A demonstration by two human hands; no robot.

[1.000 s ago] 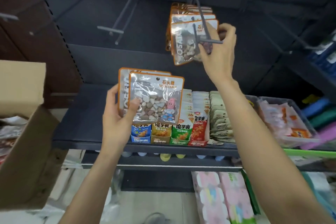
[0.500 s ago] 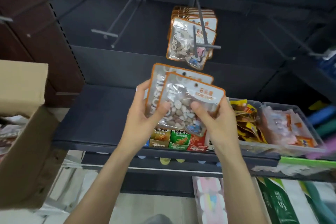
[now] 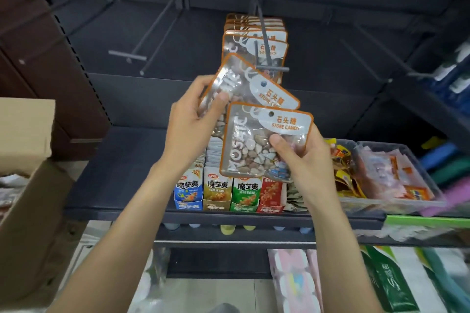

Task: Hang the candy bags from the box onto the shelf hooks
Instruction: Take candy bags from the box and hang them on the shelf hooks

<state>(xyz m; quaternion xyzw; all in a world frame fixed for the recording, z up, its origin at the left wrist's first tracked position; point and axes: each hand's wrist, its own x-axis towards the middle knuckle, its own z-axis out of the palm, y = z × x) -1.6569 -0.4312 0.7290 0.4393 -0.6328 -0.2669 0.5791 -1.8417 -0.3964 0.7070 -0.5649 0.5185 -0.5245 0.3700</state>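
Above the right grip (image 3: 297,160) and its stone-candy bag (image 3: 256,150), the loaded hook (image 3: 267,58) juts forward, its crossbar tip bare but a stack of hung bags (image 3: 254,35) crowding the rod behind. The left grip (image 3: 193,112) holds a second bag (image 3: 236,84) tilted just under that tip, narrowing the approach. Left of both grips an empty hook (image 3: 152,35) leaves open air. Directly below, upright snack packs (image 3: 218,190) fill the shelf (image 3: 114,185); a cardboard box (image 3: 28,160) stands far left.
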